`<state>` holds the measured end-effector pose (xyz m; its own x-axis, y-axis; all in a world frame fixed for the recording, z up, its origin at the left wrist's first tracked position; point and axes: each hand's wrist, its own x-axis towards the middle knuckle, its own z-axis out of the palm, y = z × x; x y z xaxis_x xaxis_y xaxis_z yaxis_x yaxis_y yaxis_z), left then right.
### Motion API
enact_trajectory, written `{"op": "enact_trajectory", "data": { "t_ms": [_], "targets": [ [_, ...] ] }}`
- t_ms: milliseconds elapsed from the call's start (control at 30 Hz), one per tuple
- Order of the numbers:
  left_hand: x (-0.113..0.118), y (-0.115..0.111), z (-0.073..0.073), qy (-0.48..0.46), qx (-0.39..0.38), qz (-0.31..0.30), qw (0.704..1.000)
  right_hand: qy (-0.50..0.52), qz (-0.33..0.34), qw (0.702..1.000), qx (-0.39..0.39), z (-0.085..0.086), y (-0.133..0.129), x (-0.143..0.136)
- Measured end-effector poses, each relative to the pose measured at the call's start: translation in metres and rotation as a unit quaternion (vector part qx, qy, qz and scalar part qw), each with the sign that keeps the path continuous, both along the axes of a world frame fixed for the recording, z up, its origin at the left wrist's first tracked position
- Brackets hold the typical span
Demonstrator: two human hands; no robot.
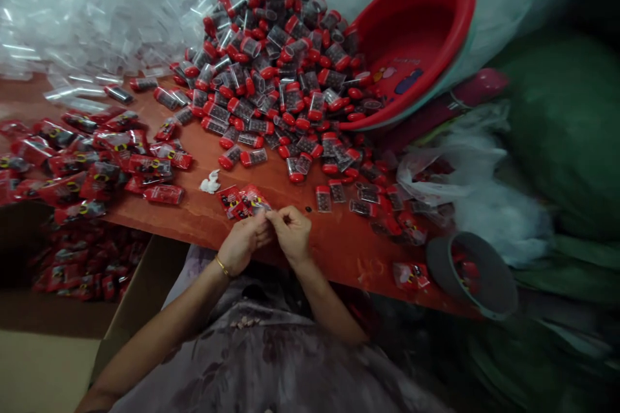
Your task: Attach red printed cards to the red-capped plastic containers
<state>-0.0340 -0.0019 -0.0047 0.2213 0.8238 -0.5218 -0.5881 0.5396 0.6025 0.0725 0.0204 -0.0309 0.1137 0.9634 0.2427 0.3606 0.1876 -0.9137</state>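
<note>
Closely holding bent fingertips of left hand (243, 242) and right hand (293, 232) together, with hardly any gap; cannot tell whether gripping anything; can see small red packets (252, 196) just beyond the left fingertips, on the orange table (346, 235)

Workshop, apparently: heaped red-capped tubes (292, 98), piled red packets (113, 150), carton (48, 361) beside worktable (334, 259).

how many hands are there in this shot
2: the left hand with a gold bracelet at its wrist and the right hand, close together by red packets near the front of the table
</note>
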Motion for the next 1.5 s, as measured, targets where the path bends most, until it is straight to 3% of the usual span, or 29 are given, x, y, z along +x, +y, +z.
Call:
{"op": "enact_trajectory", "data": {
  "t_ms": [100, 200, 267, 333, 400, 467, 567, 633, 700, 767, 933, 1167, 1367, 1500],
  "targets": [
    [-0.027, 0.019, 0.006, 0.018, -0.024, 0.035, 0.999, -0.106, 0.015, 0.993, 0.048, 0.003, 0.015, 0.005],
    [-0.077, 0.050, 0.017, 0.054, -0.005, 0.149, 0.987, -0.275, -0.048, 0.957, 0.085, 0.004, 0.029, 0.035],
    [-0.105, 0.066, 0.023, 0.083, 0.003, 0.233, 0.969, -0.367, -0.101, 0.923, 0.061, -0.003, 0.033, 0.060],
    [-0.114, 0.072, 0.022, 0.118, 0.019, 0.254, 0.960, -0.420, -0.099, 0.901, 0.032, -0.014, 0.031, 0.076],
    [-0.100, 0.068, 0.013, 0.205, 0.070, 0.234, 0.948, -0.445, -0.088, 0.891, 0.028, -0.026, 0.022, 0.080],
    [-0.072, 0.057, 0.000, 0.358, 0.172, 0.172, 0.902, -0.453, -0.086, 0.886, 0.040, -0.034, 0.010, 0.075],
    [-0.035, 0.043, -0.019, 0.581, 0.301, 0.002, 0.756, -0.452, -0.087, 0.885, 0.063, -0.038, -0.002, 0.064],
    [-0.025, 0.040, -0.028, 0.659, 0.331, -0.063, 0.672, -0.444, -0.088, 0.888, 0.078, -0.038, -0.005, 0.061],
    [-0.024, 0.041, -0.035, 0.696, 0.339, -0.084, 0.627, -0.433, -0.090, 0.892, 0.097, -0.037, -0.004, 0.062],
    [-0.026, 0.042, -0.038, 0.713, 0.348, -0.077, 0.604, -0.422, -0.095, 0.893, 0.123, -0.036, -0.002, 0.063],
    [-0.023, 0.040, -0.035, 0.702, 0.369, -0.057, 0.607, -0.407, -0.083, 0.890, 0.187, -0.027, -0.005, 0.053],
    [-0.023, 0.040, -0.028, 0.725, 0.381, -0.053, 0.571, -0.367, -0.050, 0.907, 0.199, -0.010, -0.013, 0.034],
    [-0.029, 0.040, -0.037, 0.734, 0.342, -0.056, 0.584, -0.354, -0.046, 0.915, 0.186, -0.015, -0.011, 0.032],
    [-0.026, 0.038, -0.039, 0.713, 0.345, -0.030, 0.609, -0.313, -0.039, 0.933, 0.171, -0.012, -0.010, 0.032]
  ]
}}
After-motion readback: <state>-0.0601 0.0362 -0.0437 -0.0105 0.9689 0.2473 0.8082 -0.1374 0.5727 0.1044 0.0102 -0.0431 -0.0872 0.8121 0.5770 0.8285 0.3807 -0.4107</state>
